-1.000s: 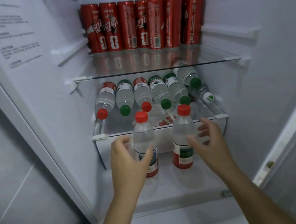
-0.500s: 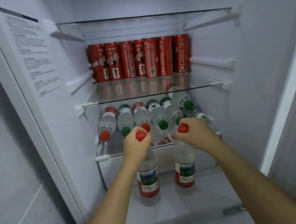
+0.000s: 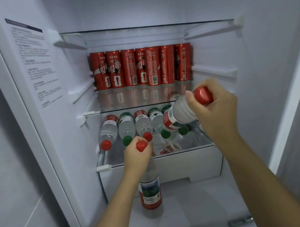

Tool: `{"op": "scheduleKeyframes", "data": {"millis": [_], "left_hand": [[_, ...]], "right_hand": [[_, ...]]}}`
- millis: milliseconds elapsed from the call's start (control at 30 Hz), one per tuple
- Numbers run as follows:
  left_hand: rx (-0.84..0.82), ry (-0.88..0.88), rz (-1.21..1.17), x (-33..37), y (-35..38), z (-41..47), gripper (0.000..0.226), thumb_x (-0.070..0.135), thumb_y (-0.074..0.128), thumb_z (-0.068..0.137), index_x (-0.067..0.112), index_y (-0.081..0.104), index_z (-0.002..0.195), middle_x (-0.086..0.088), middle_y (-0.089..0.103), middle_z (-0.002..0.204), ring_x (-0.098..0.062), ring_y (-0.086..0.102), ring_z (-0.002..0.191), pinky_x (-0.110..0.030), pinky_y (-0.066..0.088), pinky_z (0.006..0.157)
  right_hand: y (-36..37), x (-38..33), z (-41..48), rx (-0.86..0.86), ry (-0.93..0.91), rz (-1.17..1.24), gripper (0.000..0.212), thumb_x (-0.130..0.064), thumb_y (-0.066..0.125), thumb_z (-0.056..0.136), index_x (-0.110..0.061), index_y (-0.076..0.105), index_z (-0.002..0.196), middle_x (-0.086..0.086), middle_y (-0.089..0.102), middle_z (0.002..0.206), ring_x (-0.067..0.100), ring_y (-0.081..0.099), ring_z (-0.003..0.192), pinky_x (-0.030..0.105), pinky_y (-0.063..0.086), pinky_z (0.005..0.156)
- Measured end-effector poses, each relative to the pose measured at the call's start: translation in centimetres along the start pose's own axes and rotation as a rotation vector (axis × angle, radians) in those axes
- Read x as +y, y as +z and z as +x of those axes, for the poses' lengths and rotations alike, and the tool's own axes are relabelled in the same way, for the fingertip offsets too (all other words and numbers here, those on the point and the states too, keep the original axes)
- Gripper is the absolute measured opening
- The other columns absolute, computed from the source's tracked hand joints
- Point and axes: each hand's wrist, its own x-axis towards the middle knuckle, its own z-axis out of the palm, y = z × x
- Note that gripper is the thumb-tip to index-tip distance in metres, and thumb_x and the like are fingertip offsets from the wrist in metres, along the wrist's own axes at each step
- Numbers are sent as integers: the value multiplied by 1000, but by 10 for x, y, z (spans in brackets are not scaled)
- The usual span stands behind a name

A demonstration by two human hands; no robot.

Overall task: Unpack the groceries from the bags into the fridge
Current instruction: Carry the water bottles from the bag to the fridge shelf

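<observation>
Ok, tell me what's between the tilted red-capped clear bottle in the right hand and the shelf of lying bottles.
The row of lying clear water bottles covers that shelf's floor under the tilted bottle; only the gap below the glass shelf above them looks free.

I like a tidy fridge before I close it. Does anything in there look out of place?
Little stands out. One red can stands slightly forward of its row. A crumpled white wrapper with red print lies by the lying bottles' caps; whether on or under the glass shelf, I cannot tell. No spills show.
</observation>
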Motion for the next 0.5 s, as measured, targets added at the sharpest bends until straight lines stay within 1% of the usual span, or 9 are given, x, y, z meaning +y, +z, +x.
{"op": "scheduleKeyframes", "data": {"millis": [67, 133, 200, 233, 300, 367, 433, 500], "left_hand": [[0, -3, 3, -1, 0, 1, 14, 18, 66, 89, 18, 59, 77, 2, 63, 69, 5, 56, 58, -4, 42, 53], [3, -1, -4, -1, 0, 1, 15, 18, 66, 89, 19, 58, 76, 7, 62, 64, 5, 56, 58, -5, 42, 53], [-1, 3, -12, -2, 1, 1, 15, 18, 66, 89, 19, 58, 76, 13, 61, 59, 5, 55, 56, -6, 42, 52], [-1, 4, -16, -2, 1, 1, 15, 18, 65, 89, 18, 58, 76, 15, 61, 59, 5, 55, 56, -6, 42, 52], [6, 4, -24, -1, 1, 1, 15, 17, 65, 89, 17, 58, 75, 8, 63, 62, 2, 56, 57, -7, 43, 53], [6, 5, -24, -1, 0, 1, 14, 17, 65, 88, 15, 58, 76, -3, 66, 66, -4, 59, 59, -8, 44, 55], [3, 6, -22, 0, 0, 0, 14, 18, 65, 88, 15, 58, 76, -8, 67, 68, -6, 60, 60, -9, 44, 55], [3, -1, -16, 0, 0, 0, 14, 19, 65, 88, 17, 58, 76, -8, 67, 70, -9, 62, 62, -12, 45, 58]], "right_hand": [[10, 13, -9, 6, -69, -38, 13, -23, 68, 90, -17, 59, 83, -7, 53, 68, 6, 49, 64, 11, 41, 61], [20, 29, -24, -8, -104, -70, 17, -26, 66, 90, -10, 62, 85, -5, 54, 73, 3, 46, 66, 9, 40, 65], [26, 48, -39, -18, -130, -96, 23, -28, 65, 90, -5, 64, 88, 0, 60, 79, 5, 50, 72, 9, 40, 70], [29, 56, -44, -22, -140, -116, 25, -30, 64, 90, -5, 65, 90, 3, 62, 82, 9, 52, 74, 11, 41, 70], [36, 70, -51, -65, -127, -180, 27, -35, 63, 90, -8, 65, 95, 4, 62, 86, 13, 53, 74, 17, 43, 68], [44, 82, -56, -163, -67, -327, 27, -37, 63, 90, -14, 65, 104, 3, 63, 89, 19, 56, 73, 25, 45, 66], [54, 94, -63, -266, 23, -472, 35, -37, 65, 90, -19, 63, 120, 3, 67, 95, 24, 61, 77, 34, 49, 72], [63, 102, -68, -306, 81, -512, 43, -40, 64, 91, -21, 58, 129, 3, 69, 100, 25, 64, 81, 37, 53, 74]]}}
